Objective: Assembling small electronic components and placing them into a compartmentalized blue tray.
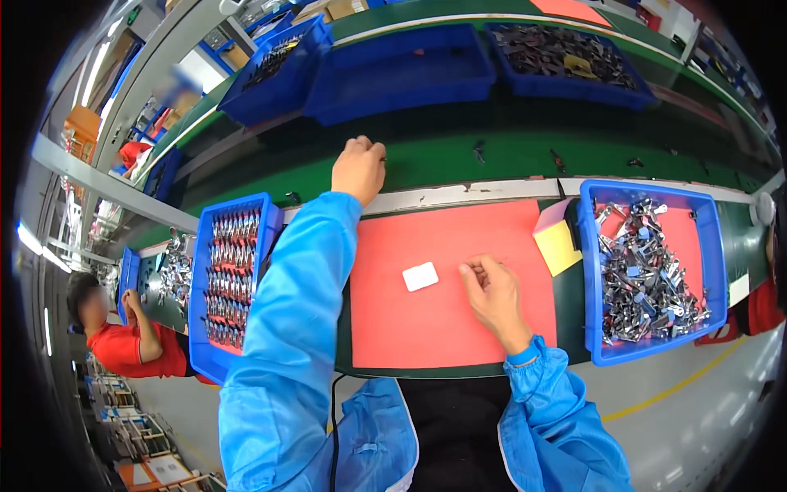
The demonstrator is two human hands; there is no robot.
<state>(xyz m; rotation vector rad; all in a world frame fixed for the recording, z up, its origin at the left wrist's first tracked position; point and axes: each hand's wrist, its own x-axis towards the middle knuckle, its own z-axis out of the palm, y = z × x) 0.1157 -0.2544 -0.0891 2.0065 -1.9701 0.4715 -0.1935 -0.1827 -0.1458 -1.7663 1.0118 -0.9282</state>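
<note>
My left hand [360, 170] reaches out over the green conveyor belt [434, 160], beyond its near rail. Its fingers are curled closed, and a small dark bit shows at their right side, too small to name. My right hand [497, 299] hovers over or rests on the red mat [443, 336], fingers curled in and thumb close to the forefinger; no object shows in it. Left of that hand, a small white rectangular card or block [421, 277] lies on the mat. Several small dark clips [558, 161] are spread along the belt to the right of my left hand.
A blue tray [266, 215] of clips in rows stands left; another blue tray [587, 271] holds a heap of loose metal clips at right. Yellow paper [560, 248] lies beside it. Blue bins [402, 94] line the far side. A person in red [127, 348] works at far left.
</note>
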